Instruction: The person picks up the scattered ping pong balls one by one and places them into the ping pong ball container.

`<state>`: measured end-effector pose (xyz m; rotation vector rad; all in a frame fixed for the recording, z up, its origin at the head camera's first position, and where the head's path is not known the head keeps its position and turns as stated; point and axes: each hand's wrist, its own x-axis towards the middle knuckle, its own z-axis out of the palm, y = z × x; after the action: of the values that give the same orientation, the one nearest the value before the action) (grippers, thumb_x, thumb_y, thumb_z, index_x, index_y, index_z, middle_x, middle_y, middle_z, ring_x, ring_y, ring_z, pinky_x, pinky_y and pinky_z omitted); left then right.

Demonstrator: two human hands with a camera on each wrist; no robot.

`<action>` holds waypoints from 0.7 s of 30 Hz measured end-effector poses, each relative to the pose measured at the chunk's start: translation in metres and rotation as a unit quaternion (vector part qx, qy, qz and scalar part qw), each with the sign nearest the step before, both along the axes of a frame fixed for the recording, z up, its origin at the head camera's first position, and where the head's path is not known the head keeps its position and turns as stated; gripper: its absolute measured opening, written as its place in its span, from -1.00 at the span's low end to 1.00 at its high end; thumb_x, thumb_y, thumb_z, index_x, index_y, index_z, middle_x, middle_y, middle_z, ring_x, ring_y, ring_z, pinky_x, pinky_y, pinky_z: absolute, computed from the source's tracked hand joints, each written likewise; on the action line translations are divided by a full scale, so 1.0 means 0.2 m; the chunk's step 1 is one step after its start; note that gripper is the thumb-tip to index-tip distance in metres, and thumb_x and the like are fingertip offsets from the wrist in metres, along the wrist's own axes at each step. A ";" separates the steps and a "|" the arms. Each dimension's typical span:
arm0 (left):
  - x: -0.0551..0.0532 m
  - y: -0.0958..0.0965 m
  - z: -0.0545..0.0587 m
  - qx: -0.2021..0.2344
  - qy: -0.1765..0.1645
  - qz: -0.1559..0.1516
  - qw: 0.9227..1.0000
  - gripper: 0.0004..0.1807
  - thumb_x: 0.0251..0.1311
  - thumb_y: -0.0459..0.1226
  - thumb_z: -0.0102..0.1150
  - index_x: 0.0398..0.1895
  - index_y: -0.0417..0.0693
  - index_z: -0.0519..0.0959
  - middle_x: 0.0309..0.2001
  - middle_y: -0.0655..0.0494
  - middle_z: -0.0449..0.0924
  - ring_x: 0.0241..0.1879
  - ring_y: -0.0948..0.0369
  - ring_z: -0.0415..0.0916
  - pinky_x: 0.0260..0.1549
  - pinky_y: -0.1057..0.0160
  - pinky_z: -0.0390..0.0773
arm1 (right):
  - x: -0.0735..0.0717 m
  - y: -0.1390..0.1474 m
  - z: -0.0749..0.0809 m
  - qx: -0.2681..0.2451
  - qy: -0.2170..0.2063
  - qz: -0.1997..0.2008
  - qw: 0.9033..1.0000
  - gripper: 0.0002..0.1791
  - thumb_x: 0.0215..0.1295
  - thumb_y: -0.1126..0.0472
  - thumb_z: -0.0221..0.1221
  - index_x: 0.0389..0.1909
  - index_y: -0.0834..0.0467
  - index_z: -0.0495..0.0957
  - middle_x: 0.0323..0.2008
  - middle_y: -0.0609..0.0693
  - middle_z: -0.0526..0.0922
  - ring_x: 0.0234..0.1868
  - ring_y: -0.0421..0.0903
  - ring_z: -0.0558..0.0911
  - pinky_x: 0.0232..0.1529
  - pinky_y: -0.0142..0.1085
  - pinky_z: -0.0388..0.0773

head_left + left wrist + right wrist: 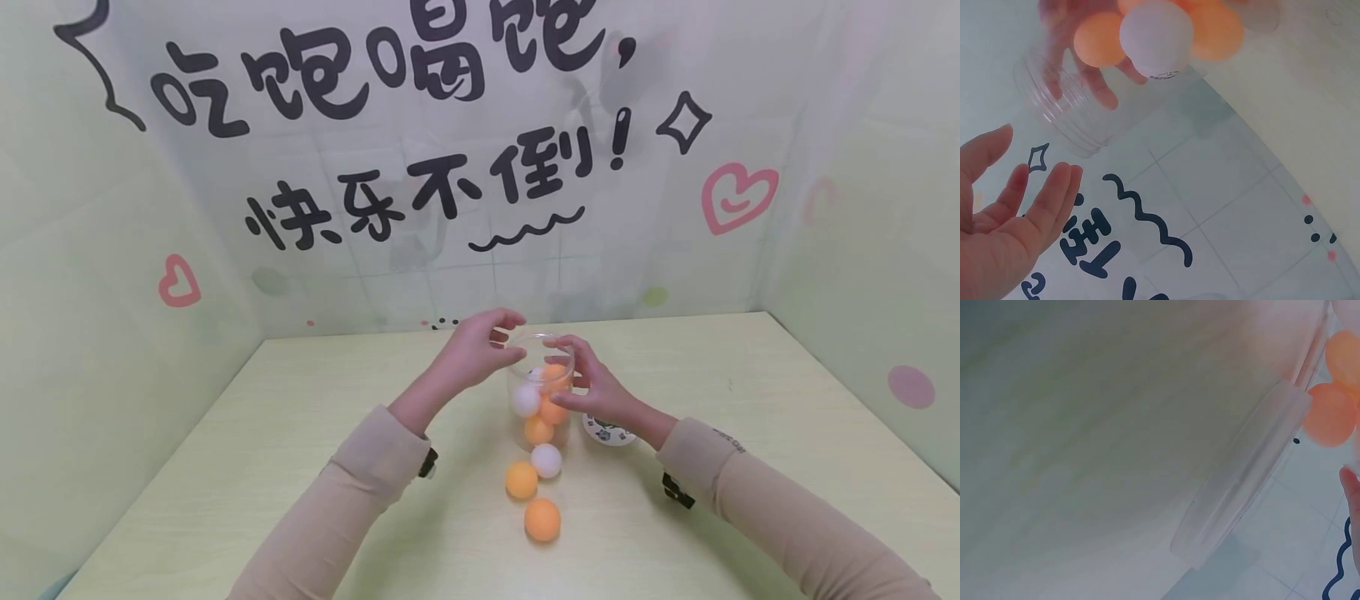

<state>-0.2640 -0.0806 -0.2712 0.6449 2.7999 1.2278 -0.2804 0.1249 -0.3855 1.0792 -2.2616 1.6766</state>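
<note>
A clear plastic jar stands upright without a lid, with several orange and white table tennis balls inside. My left hand is at its left, near the rim. In the left wrist view, the fingers are spread apart and away from the jar, holding nothing. Around the jar's right side my right hand holds on, thumb in front and fingers behind near the rim. On the table before the jar lie a white ball, a yellow-orange ball and an orange ball.
A round white printed lid lies right of the jar, partly hidden under the right hand. The pale wooden table ends at a back curtain with black lettering. Side curtains flank the table.
</note>
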 end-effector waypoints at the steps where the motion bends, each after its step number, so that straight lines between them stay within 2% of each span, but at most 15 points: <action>1: 0.00 0.00 0.00 0.000 0.000 0.001 1.000 -0.54 0.07 -0.32 0.24 0.09 -0.10 0.44 0.04 -0.02 0.48 0.04 0.02 0.46 -0.04 0.17 0.53 | 0.00 0.00 0.00 -0.002 0.000 0.002 1.000 -0.25 0.08 0.40 0.20 0.23 0.21 -0.01 0.27 0.30 0.11 0.23 0.32 0.27 0.02 0.20 0.37; 9: 0.02 -0.03 -0.01 0.009 -0.003 0.006 1.000 -0.57 0.10 -0.32 0.22 0.07 -0.11 0.45 0.06 -0.06 0.47 -0.01 0.05 0.48 -0.10 0.17 0.55 | -0.02 0.01 0.01 0.008 -0.016 0.004 1.000 -0.25 0.11 0.37 0.19 0.25 0.20 -0.03 0.30 0.28 0.09 0.24 0.30 0.25 0.04 0.23 0.34; 13: 0.04 -0.06 -0.03 0.007 -0.008 0.015 1.000 -0.62 0.10 -0.32 0.22 0.02 -0.14 0.47 -0.01 -0.08 0.49 -0.09 0.07 0.50 -0.19 0.21 0.58 | -0.04 0.02 0.00 0.010 -0.016 0.008 1.000 -0.25 0.12 0.35 0.19 0.25 0.18 -0.03 0.31 0.26 0.08 0.25 0.30 0.25 0.04 0.22 0.34; 17: 0.05 -0.07 -0.06 -0.010 -0.027 0.023 0.999 -0.70 0.10 -0.34 0.20 -0.07 -0.15 0.51 -0.13 -0.03 0.52 -0.20 0.13 0.49 -0.26 0.26 0.57 | -0.06 0.04 0.00 0.012 -0.014 0.009 1.000 -0.25 0.12 0.34 0.20 0.25 0.17 -0.03 0.31 0.22 0.09 0.25 0.28 0.25 0.04 0.19 0.36; 21: 0.06 -0.06 -0.11 -0.043 -0.055 0.020 0.997 -0.78 0.11 -0.34 0.18 -0.14 -0.11 0.54 -0.23 0.05 0.54 -0.29 0.17 0.47 -0.33 0.28 0.54 | -0.09 0.05 -0.01 0.013 -0.016 0.007 1.000 -0.25 0.11 0.37 0.19 0.24 0.16 -0.01 0.31 0.18 0.11 0.25 0.27 0.26 0.04 0.19 0.36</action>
<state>-0.2528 -0.0931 -0.2933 0.5021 2.7689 1.1040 -0.2982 0.1349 -0.3868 1.0850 -2.3064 1.6870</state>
